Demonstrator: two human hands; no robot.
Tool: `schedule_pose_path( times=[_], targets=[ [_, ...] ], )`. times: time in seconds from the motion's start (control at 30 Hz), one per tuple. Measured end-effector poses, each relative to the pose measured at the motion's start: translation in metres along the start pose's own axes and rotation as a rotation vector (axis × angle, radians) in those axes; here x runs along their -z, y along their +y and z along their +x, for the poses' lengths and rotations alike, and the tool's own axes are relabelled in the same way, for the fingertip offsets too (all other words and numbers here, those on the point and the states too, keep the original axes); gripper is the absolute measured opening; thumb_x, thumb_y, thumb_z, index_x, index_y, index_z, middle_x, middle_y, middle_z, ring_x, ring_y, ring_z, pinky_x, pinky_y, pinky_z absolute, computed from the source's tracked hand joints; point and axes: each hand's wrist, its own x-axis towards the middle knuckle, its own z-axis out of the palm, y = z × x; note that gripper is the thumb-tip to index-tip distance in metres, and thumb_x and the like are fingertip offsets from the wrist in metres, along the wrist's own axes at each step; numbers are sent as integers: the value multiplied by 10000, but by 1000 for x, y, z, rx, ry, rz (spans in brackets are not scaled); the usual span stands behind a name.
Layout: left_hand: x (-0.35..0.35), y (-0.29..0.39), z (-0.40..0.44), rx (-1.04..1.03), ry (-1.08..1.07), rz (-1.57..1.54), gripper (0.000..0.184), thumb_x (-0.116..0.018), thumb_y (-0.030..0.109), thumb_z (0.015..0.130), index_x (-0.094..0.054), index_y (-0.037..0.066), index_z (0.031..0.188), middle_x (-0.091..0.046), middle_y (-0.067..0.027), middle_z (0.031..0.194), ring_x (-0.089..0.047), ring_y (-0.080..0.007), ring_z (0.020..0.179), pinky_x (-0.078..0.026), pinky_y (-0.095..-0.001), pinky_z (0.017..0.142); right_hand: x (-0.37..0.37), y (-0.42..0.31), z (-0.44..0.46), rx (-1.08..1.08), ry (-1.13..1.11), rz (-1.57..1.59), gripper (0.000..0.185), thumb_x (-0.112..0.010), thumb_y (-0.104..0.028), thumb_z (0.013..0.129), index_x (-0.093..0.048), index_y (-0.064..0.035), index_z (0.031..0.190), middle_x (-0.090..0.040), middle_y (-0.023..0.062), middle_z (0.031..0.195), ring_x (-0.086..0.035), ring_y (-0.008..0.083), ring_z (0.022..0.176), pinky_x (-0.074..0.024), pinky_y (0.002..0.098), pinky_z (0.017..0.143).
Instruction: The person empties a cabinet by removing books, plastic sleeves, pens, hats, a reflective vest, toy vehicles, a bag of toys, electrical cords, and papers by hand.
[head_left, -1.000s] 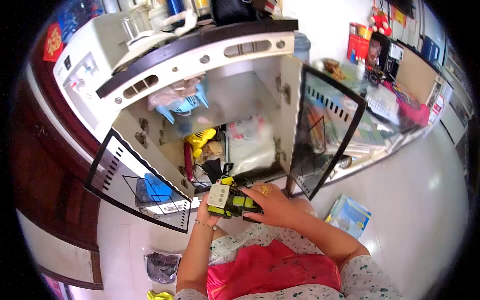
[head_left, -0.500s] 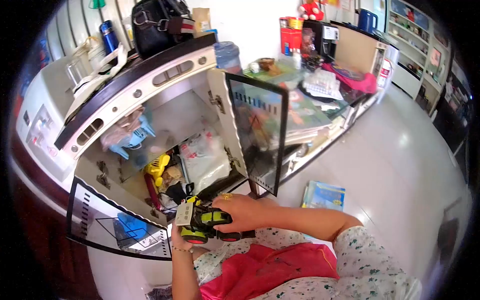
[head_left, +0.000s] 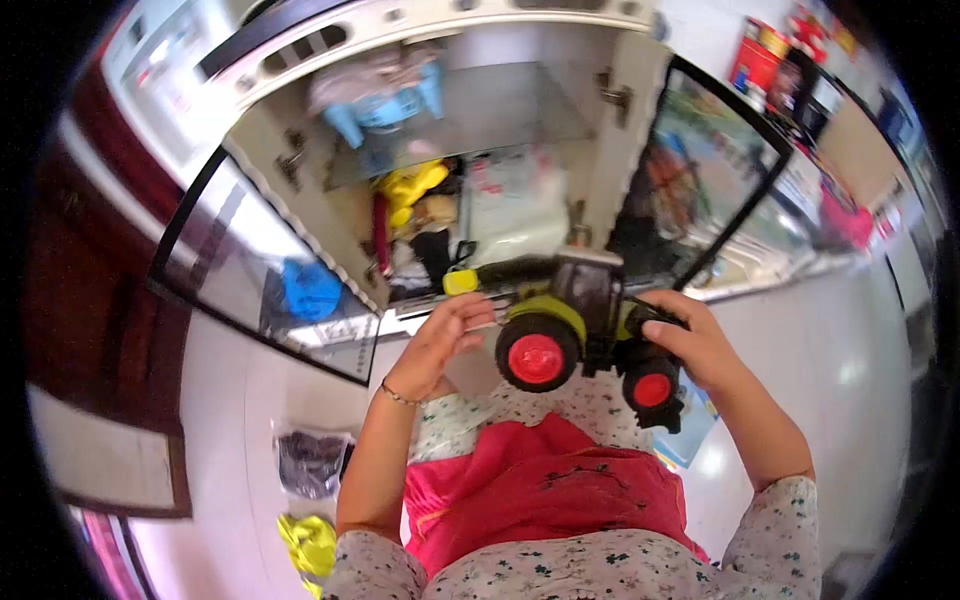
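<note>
A toy tractor [head_left: 587, 295] with a dark cab, green body and red-hubbed black wheels is held up in front of the cabinet, turned side-on. My right hand [head_left: 693, 338] grips it at the smaller-wheel end, with the thumb on top. Just beside the large wheel is my left hand [head_left: 440, 345], fingers loosely bent and apart; whether its fingertips touch the tractor I cannot tell. A small yellow-green piece [head_left: 460, 282] shows above my left fingertips, and what it belongs to is unclear.
The cabinet's glass doors, left [head_left: 262, 270] and right [head_left: 700, 170], stand open on both sides. Inside are a light-blue plastic item [head_left: 385, 108], yellow toys [head_left: 412, 188] and a white plastic bag [head_left: 515, 200]. A dark packet [head_left: 310, 463] and yellow item [head_left: 308, 543] lie on the floor.
The tractor has been raised, moved right and turned side-on. My left hand has come away from its earlier place against the tractor. The view has tilted down and shifted left.
</note>
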Motion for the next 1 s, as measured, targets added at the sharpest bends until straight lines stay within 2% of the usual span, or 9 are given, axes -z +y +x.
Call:
schedule_pose_path(
  times=[0.1, 0.17, 0.23, 0.3, 0.57, 0.63, 0.73, 0.87, 1.0],
  targets=[
    [-16, 43, -27, -182, -91, 284, 843, -598, 496, 805, -182, 76, 1407, -334, -141, 1379, -298, -239, 1292, -249, -379, 1040, -25, -11, 15, 98, -96, -106, 352, -676, -170, 744, -574, 4, 1032, -577, 77, 1018, -525, 162, 977, -404, 295, 866],
    [-16, 60, -48, -186, -82, 301, 983, -745, 331, 723, -104, 83, 1426, -268, -152, 1411, -257, -256, 1313, -235, -397, 1051, -44, -19, 25, 248, -171, -241, 370, -688, -163, 728, -569, 4, 1037, -579, 87, 1021, -527, 177, 989, -402, 307, 877],
    [-31, 76, -72, -126, -61, 219, 1007, -779, 246, 685, -115, 64, 1420, -240, -147, 1419, -254, -271, 1310, -241, -384, 1053, -62, -23, 33, 518, -303, -390, 428, -717, -144, 690, -556, -2, 1059, -579, 113, 1035, -541, 223, 990, -401, 328, 887],
    [-24, 87, -97, -191, -33, 772, 1029, -795, 288, 639, -146, 3, 1385, -230, -196, 1397, -273, -316, 1280, -243, -374, 1052, -85, -34, 38, 663, -443, -522, 499, -753, -154, 630, -554, -15, 1066, -575, 145, 1066, -552, 282, 1004, -416, 347, 877],
    [-8, 52, -206, -232, 213, 927, 1022, -820, 336, 578, -254, 11, 1364, -309, -170, 1375, -249, -290, 1297, -214, -365, 1060, -187, -75, 41, 684, -903, -630, 559, -743, -260, 645, -530, -13, 1099, -551, 161, 1105, -530, 317, 1033, -401, 373, 887],
    [-2, 38, -238, -183, 424, 179, 936, -804, 297, 613, -299, -10, 1339, -363, -128, 1329, -342, -251, 1247, -283, -347, 1031, -205, -75, 47, 651, -989, -569, 564, -734, -268, 667, -523, -12, 1123, -540, 161, 1131, -517, 312, 1059, -391, 369, 902],
    [24, 14, -284, -285, 683, -219, 990, -811, 367, 595, -284, -3, 1348, -465, -119, 1235, -470, -220, 1145, -373, -335, 975, -214, -67, 56, 646, -913, -452, 491, -644, -258, 773, -500, -28, 1182, -515, 120, 1182, -478, 253, 1122, -354, 355, 946],
    [89, -19, -334, -619, 1071, -529, 574, -619, 391, 808, -447, 75, 1255, -555, -74, 1150, -540, -215, 1065, -460, -372, 884, -196, -32, 80, 545, -800, -374, 443, -639, -149, 788, -495, -37, 1192, -498, 126, 1206, -495, 217, 1099, -387, 320, 915],
    [158, -9, -355, -507, 1315, -410, 446, -545, 390, 866, -474, 96, 1194, -565, -34, 1109, -549, -176, 992, -470, -362, 799, -170, 2, 92, 228, -553, -249, 328, -569, -121, 852, -515, -43, 1166, -537, 87, 1137, -522, 179, 1038, -401, 303, 881]
  ],
)
